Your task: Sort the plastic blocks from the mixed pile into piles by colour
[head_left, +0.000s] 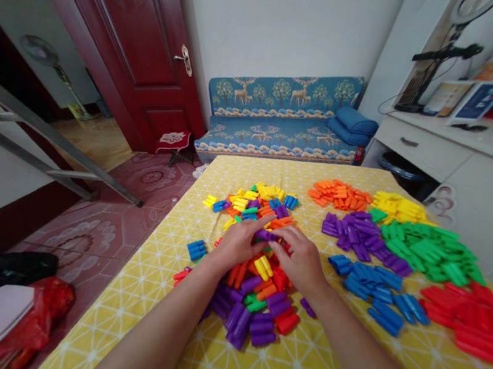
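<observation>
Together, left hand (237, 242), right hand (302, 259) pinch purple piece (268, 235) over mixed pile (251, 297).

Purple block (268, 235), short ribbed plastic piece, lying flat on top of mixed pile (253, 285), pinched between both hands, at 12 o'clock of pile's near half.

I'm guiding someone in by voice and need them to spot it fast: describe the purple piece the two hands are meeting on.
Start at the yellow tablecloth and find the mixed-colour pile left of the sorted heaps. Over its middle, the left hand and right hand come together at their fingertips. The purple piece sits between them, raised above the loose pieces, unlike the purple ones lying flat nearer the viewer.
</observation>
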Available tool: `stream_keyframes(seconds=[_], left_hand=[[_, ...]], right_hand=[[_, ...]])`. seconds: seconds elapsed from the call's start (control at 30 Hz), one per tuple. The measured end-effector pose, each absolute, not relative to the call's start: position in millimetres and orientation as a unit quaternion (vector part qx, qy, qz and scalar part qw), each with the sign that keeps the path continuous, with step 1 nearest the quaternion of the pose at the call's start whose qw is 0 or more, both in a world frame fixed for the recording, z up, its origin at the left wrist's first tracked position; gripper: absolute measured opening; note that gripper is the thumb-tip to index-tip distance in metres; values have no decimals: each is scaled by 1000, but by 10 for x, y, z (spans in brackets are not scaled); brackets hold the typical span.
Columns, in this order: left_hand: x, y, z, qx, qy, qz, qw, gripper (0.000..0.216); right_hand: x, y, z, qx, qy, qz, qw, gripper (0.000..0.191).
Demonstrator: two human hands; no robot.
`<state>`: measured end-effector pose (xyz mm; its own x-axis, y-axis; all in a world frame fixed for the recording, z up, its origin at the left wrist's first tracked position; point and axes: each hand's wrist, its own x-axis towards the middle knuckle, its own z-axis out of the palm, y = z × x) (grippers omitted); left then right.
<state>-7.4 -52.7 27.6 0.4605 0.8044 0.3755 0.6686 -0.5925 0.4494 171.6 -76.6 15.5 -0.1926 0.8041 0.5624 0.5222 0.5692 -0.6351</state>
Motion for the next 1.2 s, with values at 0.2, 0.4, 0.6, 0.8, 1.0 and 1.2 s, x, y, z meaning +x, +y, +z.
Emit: stream_keyframes(seconds=[0.2, 0.4, 0.6, 0.8, 1.0, 1.2], left_hand=[[-79, -515, 258, 851, 432, 276, 114, 43], [-75, -554, 309, 877, 402, 247, 89, 42], [-70, -530, 286, 855, 449, 248, 71, 31], [-134, -474, 237, 784, 564, 260, -10, 33], [-147, -450, 222, 786, 530, 313, -63, 31], [-78, -485, 265, 868, 416, 270, 25, 51]], right_hand=[[2052, -522, 143, -517, -404, 388, 647, 23], [2284, -364, 111, -430, -175, 507, 726, 14], [2157, -419, 48, -480, -288, 503, 659, 27], [2029, -412, -152, -528, -622, 278, 506, 49], [1930, -346, -206, -535, -655, 272, 458, 65], [1860, -319, -228, -438, -623, 409, 502, 64]])
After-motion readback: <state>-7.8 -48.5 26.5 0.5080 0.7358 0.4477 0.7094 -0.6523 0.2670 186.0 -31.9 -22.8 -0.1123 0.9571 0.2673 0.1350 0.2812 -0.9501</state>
